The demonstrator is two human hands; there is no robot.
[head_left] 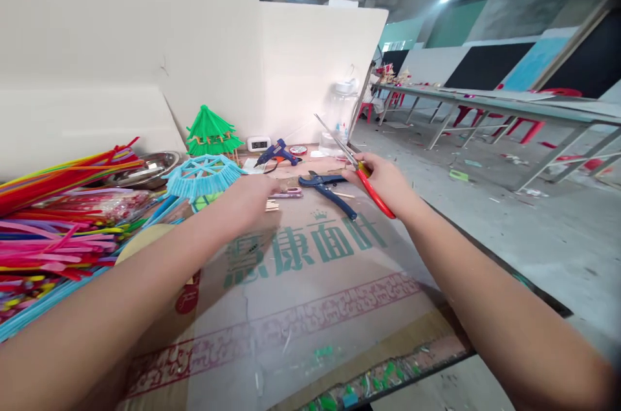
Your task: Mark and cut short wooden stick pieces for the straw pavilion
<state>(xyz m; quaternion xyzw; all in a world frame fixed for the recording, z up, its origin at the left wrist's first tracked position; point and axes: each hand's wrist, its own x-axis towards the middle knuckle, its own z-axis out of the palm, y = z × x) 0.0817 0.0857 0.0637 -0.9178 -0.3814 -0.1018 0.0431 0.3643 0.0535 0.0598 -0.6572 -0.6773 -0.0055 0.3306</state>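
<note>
My right hand [381, 181] is closed around red-handled long-nose pliers [359, 168], whose long thin jaws point up and away to the left. My left hand [255, 197] reaches over the far part of the table, smeared by motion, its fingers mostly hidden. Beside it lie small wooden sticks [272, 205] and a pink utility knife [291, 193]. Between my hands, blue-handled cutters [327, 191] rest on the table. Left of my left hand stands a light-blue ring-shaped piece made of pipe cleaners [204, 175], with a green pointed roof [209, 129] behind it.
Bundles of coloured pipe cleaners [53, 236] and a metal bowl [145, 168] fill the left side. A blue glue gun [276, 152], a small digital clock [259, 144] and a clear plastic jar [339, 113] stand along the back. The table's right edge borders the floor.
</note>
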